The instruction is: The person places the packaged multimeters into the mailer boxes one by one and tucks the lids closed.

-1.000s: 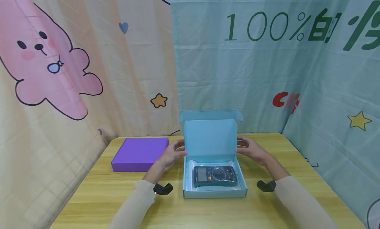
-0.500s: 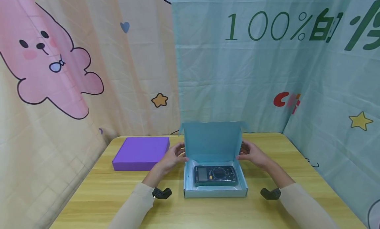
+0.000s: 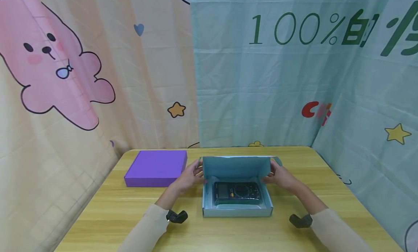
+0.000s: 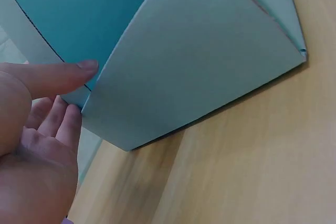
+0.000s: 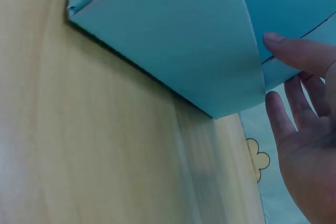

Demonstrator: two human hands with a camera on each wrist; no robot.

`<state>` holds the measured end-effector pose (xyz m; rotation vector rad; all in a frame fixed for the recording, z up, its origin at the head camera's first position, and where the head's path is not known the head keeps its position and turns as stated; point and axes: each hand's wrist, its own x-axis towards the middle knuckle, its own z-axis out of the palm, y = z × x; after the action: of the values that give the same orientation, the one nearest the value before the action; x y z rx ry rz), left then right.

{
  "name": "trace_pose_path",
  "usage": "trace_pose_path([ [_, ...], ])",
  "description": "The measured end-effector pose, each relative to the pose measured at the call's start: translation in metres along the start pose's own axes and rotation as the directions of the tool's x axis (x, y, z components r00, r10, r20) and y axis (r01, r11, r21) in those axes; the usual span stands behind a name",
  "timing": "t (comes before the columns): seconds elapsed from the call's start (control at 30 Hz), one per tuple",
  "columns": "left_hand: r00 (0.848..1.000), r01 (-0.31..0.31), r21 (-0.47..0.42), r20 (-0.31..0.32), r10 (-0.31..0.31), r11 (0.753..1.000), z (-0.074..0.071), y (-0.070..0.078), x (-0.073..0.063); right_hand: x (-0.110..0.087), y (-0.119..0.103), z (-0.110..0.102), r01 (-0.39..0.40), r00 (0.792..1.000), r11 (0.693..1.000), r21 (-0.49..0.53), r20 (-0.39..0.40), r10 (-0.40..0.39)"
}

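A light blue cardboard box (image 3: 237,212) stands on the table with its hinged lid (image 3: 236,168) tilted partway over. Inside lies a dark multimeter (image 3: 238,193) with a dial and display, in clear wrapping. At the lid's left edge my left hand (image 3: 189,177) pinches it; in the left wrist view the thumb (image 4: 65,76) is on the inner face (image 4: 79,14) and the fingers are behind. My right hand (image 3: 282,177) pinches the opposite edge the same way, its thumb (image 5: 299,52) inside the lid in the right wrist view.
A closed purple box (image 3: 160,166) lies to the left, close to my left forearm. The wooden table (image 3: 235,235) ends at printed curtains (image 3: 245,81) behind and to the sides. Black wrist cameras (image 3: 176,216) sit on both wrists.
The lid has swung forward and down from nearly upright, both hands moving with it. The multimeter has stayed in the box, now more in shadow.
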<state>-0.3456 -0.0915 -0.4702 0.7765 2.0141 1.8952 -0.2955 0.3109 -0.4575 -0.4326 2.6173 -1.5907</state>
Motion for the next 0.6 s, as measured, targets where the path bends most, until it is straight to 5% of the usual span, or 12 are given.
trace_pose_path([
  [0.27,1.0,-0.015,0.096,-0.003,0.015,0.995,0.0,-0.001,-0.007,-0.007,0.006,0.003,0.076,0.997,0.997,-0.029,0.033,-0.075],
  [0.43,1.0,0.001,0.095,0.005,-0.001,0.995,0.0,0.003,-0.011,-0.012,0.002,0.001,0.081,0.996,0.996,-0.032,0.041,-0.079],
  [0.6,1.0,0.003,0.188,-0.015,-0.001,0.982,-0.001,0.012,-0.014,-0.017,-0.006,-0.006,0.066,0.997,0.997,-0.041,0.04,-0.064],
])
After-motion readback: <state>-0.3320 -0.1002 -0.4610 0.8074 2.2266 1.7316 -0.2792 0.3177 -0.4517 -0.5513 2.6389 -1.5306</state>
